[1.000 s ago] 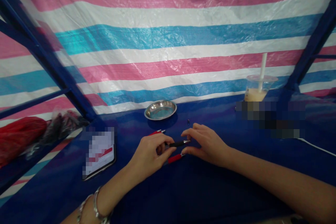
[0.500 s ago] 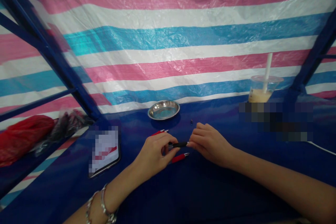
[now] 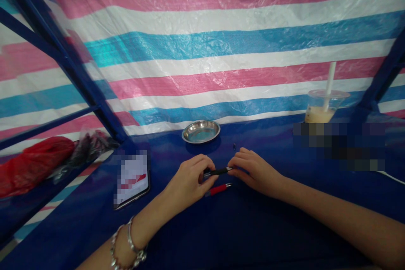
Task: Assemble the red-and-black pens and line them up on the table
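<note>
Take the black pen (image 3: 219,171) as the centre of your dial, with twelve towards the far edge of the table (image 3: 247,232). Your left hand (image 3: 190,177), at nine o'clock, is closed to a pinch around the pen, thumb against fingers, with the black section and silvery tip sticking out towards three. Your right hand (image 3: 255,171), at three o'clock, has its fingers bent and its thumb close below the forefinger, right at that tip; you cannot tell from here whether it grips the pen or only sits beside it. At six o'clock, just beside the pen and near your left thumb, a red pen (image 3: 219,189) lies on the table, its metal tip pointing between two and three. A small dark piece (image 3: 234,146) is near one o'clock, above your right fingers, too small to make out. At eleven you have an oval metal dish (image 3: 201,132), and well out at nine a phone (image 3: 135,185), its screen partly pixelated. Past it, also at nine, is a red bag (image 3: 38,164). Around two o'clock stands a clear cup (image 3: 320,114) of pale drink with a white straw (image 3: 329,82), its base hidden by pixel blocks
</note>
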Demonstrator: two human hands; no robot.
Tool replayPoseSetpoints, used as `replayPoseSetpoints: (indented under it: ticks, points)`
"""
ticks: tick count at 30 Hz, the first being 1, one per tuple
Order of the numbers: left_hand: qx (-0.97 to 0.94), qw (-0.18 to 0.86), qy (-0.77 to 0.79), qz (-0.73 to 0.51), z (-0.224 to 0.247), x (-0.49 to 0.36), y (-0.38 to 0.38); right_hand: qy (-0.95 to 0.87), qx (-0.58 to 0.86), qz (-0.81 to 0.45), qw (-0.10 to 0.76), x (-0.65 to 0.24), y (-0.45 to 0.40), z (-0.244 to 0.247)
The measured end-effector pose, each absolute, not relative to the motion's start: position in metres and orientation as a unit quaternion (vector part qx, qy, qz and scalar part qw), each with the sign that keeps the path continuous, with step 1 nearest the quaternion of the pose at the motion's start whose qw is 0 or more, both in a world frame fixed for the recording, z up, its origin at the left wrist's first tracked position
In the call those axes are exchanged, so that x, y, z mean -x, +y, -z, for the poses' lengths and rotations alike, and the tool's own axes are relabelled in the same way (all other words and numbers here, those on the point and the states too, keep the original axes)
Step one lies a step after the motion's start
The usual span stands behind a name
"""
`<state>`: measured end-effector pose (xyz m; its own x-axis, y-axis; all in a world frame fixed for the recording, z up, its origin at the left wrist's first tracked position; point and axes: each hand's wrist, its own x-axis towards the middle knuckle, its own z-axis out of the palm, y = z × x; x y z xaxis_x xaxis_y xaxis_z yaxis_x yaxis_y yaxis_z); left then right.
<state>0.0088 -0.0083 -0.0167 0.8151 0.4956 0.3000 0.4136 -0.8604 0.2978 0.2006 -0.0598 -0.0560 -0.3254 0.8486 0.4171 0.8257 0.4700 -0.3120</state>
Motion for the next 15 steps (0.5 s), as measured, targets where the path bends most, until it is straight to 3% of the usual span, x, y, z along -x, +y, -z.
replayPoseSetpoints:
  ticks: [8,15]
  points:
    - [-0.937,0.033,0.339,-0.074,0.009,0.005,0.014,-0.812,0.544,0.001,0.213,-0.204,-0.053,0.062]
    - [-0.924,0.009,0.381,0.029,0.007,0.019,0.025,-0.767,0.588,-0.017,0.256,-0.221,-0.04,0.066]
